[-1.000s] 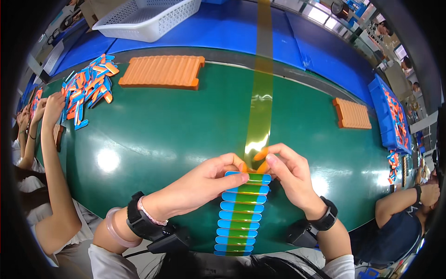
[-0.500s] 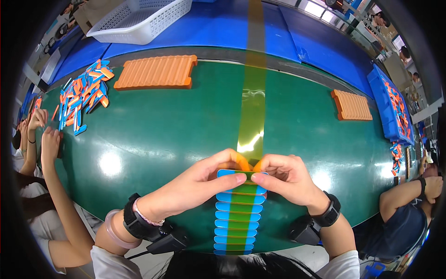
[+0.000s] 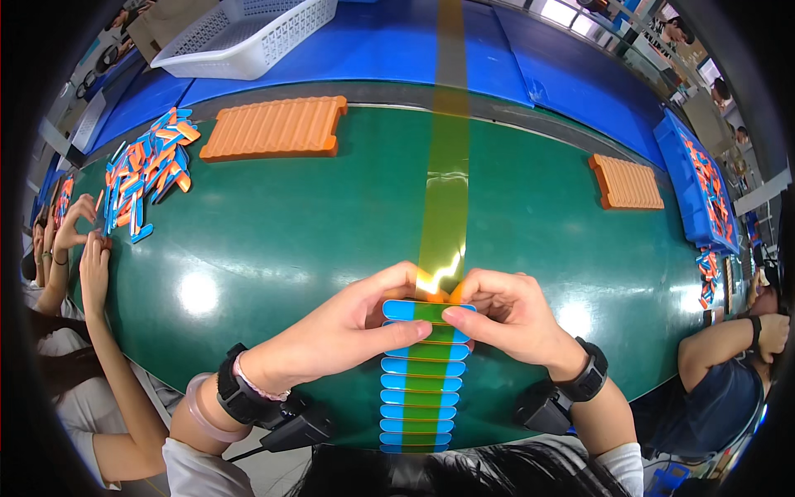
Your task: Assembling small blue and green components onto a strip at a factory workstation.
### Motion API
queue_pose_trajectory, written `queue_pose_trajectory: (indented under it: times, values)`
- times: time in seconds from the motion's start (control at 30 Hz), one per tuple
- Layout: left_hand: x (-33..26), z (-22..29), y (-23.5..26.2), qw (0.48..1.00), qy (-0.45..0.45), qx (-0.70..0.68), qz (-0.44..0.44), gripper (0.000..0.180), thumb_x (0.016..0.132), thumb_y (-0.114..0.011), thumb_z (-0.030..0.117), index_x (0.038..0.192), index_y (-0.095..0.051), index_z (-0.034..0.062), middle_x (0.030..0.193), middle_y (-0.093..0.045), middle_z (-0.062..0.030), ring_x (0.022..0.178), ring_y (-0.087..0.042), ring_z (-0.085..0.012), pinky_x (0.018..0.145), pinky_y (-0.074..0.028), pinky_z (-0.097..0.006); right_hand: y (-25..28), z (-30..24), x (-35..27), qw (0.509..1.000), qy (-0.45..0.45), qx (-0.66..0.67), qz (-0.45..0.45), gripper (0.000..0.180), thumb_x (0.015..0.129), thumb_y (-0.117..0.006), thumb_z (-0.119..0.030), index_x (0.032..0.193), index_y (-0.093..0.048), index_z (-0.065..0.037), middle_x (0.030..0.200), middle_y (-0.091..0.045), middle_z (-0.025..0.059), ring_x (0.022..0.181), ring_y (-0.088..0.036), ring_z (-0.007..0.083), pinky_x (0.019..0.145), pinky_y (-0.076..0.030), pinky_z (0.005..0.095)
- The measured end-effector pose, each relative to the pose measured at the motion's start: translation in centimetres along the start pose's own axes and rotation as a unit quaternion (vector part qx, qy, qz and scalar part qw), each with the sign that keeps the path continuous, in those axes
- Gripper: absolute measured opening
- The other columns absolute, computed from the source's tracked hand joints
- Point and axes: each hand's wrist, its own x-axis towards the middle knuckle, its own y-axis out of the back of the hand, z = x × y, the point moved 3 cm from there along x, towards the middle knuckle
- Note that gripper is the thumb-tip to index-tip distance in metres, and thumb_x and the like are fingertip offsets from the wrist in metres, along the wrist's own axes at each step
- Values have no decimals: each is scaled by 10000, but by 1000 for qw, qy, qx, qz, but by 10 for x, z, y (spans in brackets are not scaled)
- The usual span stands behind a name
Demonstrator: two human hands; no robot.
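Both hands meet at the near end of the yellow tape (image 3: 445, 190) that runs straight across the green table (image 3: 273, 240) from its far edge to the person. The left hand (image 3: 348, 327) lies flat over the top of a row of blue strips (image 3: 422, 389) stuck crosswise on the tape, its fingers (image 3: 406, 330) stretched out and pressing on the upper strips, thumb up at the tape. The right hand (image 3: 505, 319) comes in from the other side of the tape, its fingers curled and pinched together on a small orange piece (image 3: 443, 291) at the head of the row, just beyond the top strip. The row of strips runs from the hands down toward the near edge of the table. Left of the tape the table is bare across a wide stretch up to an orange ridged tray (image 3: 273, 128) near the far edge and a heap of blue and orange pieces (image 3: 145, 170) at the left edge, where another person's hands (image 3: 87, 257) rest. Right of the tape a smaller orange tray (image 3: 627, 182) lies well apart, and a blue bin (image 3: 704, 186) of pieces sits at the right edge. A white basket (image 3: 248, 33) stands beyond the far edge.
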Motion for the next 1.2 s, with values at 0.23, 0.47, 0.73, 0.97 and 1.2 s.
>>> queue_pose_trajectory:
  times: [0.23, 0.47, 0.73, 0.97, 1.2]
  values:
    - [0, 4, -1, 1000, 5, 9, 9, 280, 844, -492, 31, 1117, -431, 31, 1064, -494, -56, 988, -468, -101, 849, -395, -257, 1, 1, 0, 1000, -4, 1, -5, 112, 842, -545, -108, 793, -508, -15, 622, -555, 2, 539, -513, 37, 482, -417, 183]
    - [0, 3, -1, 1000, -2, 19, 4, 285, 844, -499, 41, 1121, -434, 29, 1055, -496, -50, 991, -466, -101, 852, -393, -258, 0, -1, 0, 1000, -5, -6, -4, 112, 842, -546, -109, 799, -509, -13, 617, -555, 6, 537, -516, 40, 482, -416, 183]
    - [1, 1, -1, 1000, -5, 22, 7, 285, 845, -507, 53, 1120, -439, 32, 1055, -498, -47, 993, -463, -102, 856, -390, -260, 1, 0, -1, 1000, 5, -12, -7, 116, 843, -545, -109, 793, -511, -10, 621, -561, 11, 534, -524, 48, 484, -419, 183]
    - [0, 3, 0, 1000, -2, 18, 8, 284, 843, -506, 49, 1119, -441, 32, 1063, -491, -51, 999, -460, -107, 861, -387, -262, 0, -1, 1, 1000, 16, -15, -9, 119, 843, -544, -109, 794, -510, -7, 623, -566, 18, 540, -532, 51, 482, -428, 188]
    - [-1, 0, 1, 1000, 7, -2, 20, 295, 836, -514, 38, 1106, -394, 49, 1079, -487, -68, 977, -479, -104, 818, -417, -258, 1, 0, 0, 1000, 10, -15, -3, 124, 845, -541, -109, 793, -504, -3, 628, -571, 22, 549, -533, 50, 489, -435, 191]
